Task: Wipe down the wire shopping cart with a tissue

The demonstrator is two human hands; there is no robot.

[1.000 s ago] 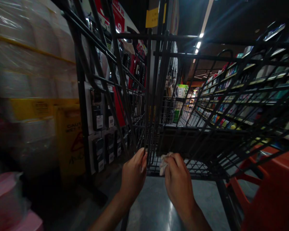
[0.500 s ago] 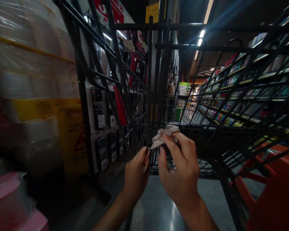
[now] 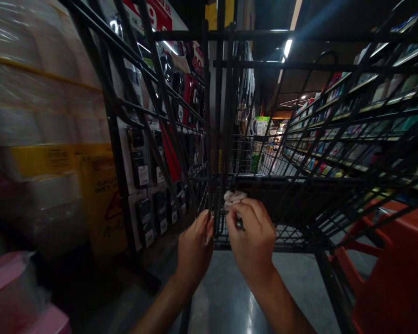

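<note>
A black wire shopping cart (image 3: 271, 178) fills the view ahead. My left hand (image 3: 195, 243) is closed around a thin vertical bar at the cart's near left corner. Just to its right, my right hand (image 3: 252, 232) pinches a crumpled whitish cloth (image 3: 234, 198) between thumb and fingers. The cloth is against or very close to the wires by that corner; exact contact cannot be made out. Part of it is hidden behind the fingers.
Packaged goods hang on a rack (image 3: 142, 171) at left, beside a yellow wet-floor sign (image 3: 101, 204) and plastic-wrapped stock (image 3: 38, 93). A pink container (image 3: 7, 278) sits lower left. An orange plastic piece (image 3: 397, 269) is at right; stocked shelves (image 3: 351, 102) line the aisle.
My right hand has drawn the cloth a little down and left, bunching it smaller, and its fingers have curled in. My left hand keeps its grip. The view has shifted slightly.
</note>
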